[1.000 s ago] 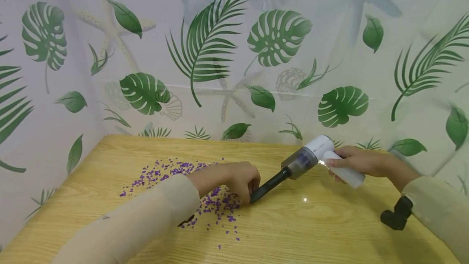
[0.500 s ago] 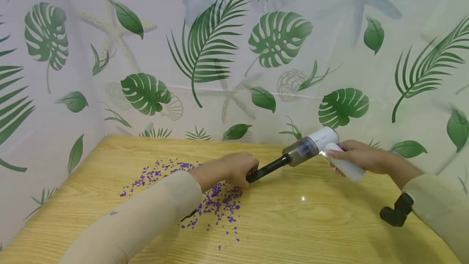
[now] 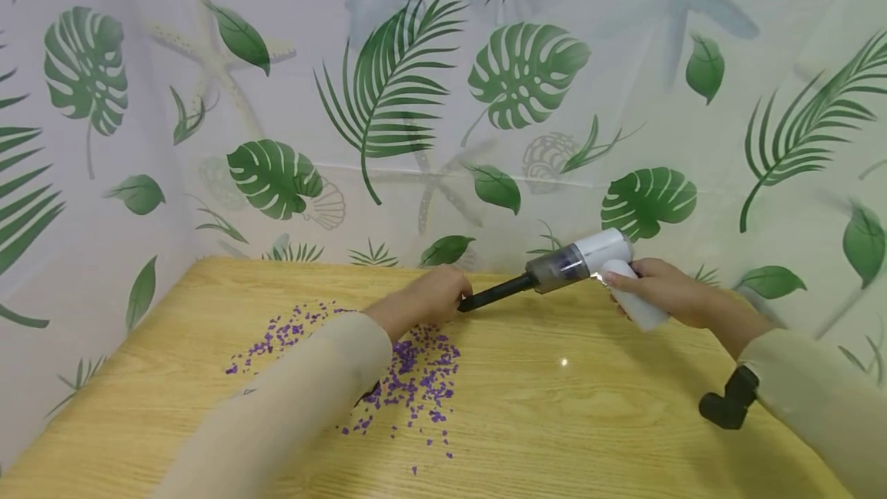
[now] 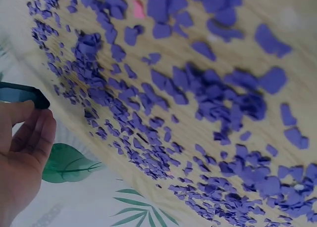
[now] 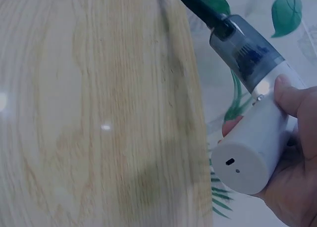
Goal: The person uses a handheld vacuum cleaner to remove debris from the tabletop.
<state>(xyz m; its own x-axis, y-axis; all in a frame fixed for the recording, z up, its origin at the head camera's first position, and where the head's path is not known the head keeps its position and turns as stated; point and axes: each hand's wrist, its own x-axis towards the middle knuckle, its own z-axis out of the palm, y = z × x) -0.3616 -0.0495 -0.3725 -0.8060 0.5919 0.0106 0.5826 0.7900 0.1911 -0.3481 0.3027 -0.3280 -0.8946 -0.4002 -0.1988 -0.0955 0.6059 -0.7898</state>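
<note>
Wood-grain counter point(image 3: 589, 422), leaf-print sheet point(image 3: 430, 83) behind. White handheld vacuum point(image 3: 601, 251) over counter's far side: right hand point(image 3: 668, 293) grips its handle point(image 3: 636, 305), left hand point(image 3: 438, 295) pinches its black nozzle point(image 3: 497, 293) near the tip. Purple scraps point(image 3: 419, 364) scattered nearby.

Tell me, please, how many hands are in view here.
2: the left hand is at the tip of the black nozzle, and the right hand grips the white handle of the handheld vacuum. No others show.

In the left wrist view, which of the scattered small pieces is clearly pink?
The pink piece near the top edge, left of centre; the neighbouring pieces are purple.
</note>
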